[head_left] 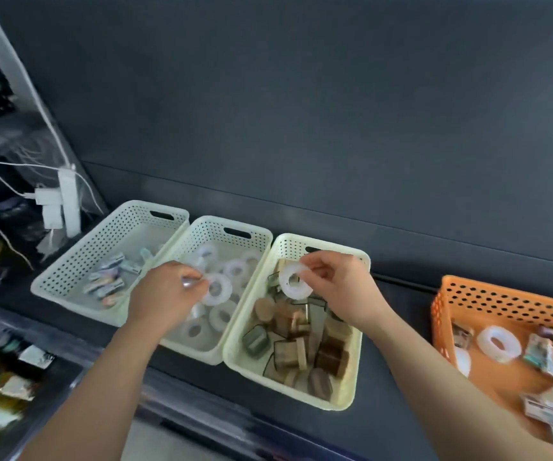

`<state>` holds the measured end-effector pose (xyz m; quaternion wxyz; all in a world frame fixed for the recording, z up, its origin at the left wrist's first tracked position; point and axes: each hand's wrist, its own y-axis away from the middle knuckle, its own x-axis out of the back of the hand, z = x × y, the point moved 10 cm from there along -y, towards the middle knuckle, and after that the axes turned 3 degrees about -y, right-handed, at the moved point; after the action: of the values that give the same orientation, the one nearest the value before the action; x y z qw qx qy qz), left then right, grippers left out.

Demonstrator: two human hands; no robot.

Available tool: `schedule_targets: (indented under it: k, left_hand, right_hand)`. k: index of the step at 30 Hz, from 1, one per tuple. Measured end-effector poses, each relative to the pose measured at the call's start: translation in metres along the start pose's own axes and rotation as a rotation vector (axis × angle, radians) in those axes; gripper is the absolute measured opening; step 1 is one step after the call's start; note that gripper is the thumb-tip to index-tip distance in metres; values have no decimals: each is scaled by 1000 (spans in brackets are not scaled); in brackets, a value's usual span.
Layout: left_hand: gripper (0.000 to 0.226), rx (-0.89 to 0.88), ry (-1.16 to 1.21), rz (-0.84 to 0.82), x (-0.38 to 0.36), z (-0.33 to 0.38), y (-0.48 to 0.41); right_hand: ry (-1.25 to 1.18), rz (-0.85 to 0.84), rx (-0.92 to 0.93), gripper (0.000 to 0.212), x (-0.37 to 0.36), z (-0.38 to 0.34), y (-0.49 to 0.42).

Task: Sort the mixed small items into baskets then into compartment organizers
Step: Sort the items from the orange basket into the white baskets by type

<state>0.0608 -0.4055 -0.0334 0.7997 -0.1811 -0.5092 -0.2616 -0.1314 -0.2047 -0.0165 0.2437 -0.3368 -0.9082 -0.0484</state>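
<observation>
Dark grey counter (398, 327). Left hand (165, 291) pinching white translucent tape ring (216, 289) over ring-filled pale perforated plastic basket (215, 227); right hand (338, 287) pinching second ring (295, 282), likely following.

The person's left grip (165, 294) is a bare hand joined to a bare left forearm (102, 377), uncovered from the knuckles to the lower edge of the view. The right grip (341, 287) is likewise a bare hand on a bare right forearm (434, 387), uncovered to the corner. A small silvery glint (187, 283) shows at the front of the left grip; whether it is a ring cannot be told
</observation>
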Motion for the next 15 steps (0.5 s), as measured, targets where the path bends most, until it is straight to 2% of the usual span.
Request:
schedule_targets:
  k: [4,8,12,15]
  left_hand:
    - [30,1,-4,-94,-18,-24,-10]
    - [36,-16,214,-299,-39,-32,-14]
    - [22,68,378,-292,-28,-46,-22]
    - [40,6,295,-352,-34,-47,-28]
  right_hand:
    - [72,16,43,20,-36,-18,-27]
    - [193,-53,100,21,-74,-29,-51]
    - [355,-179,109,25,-111,-29,-66]
    - [579,-256,95,25,-131,-24,-75]
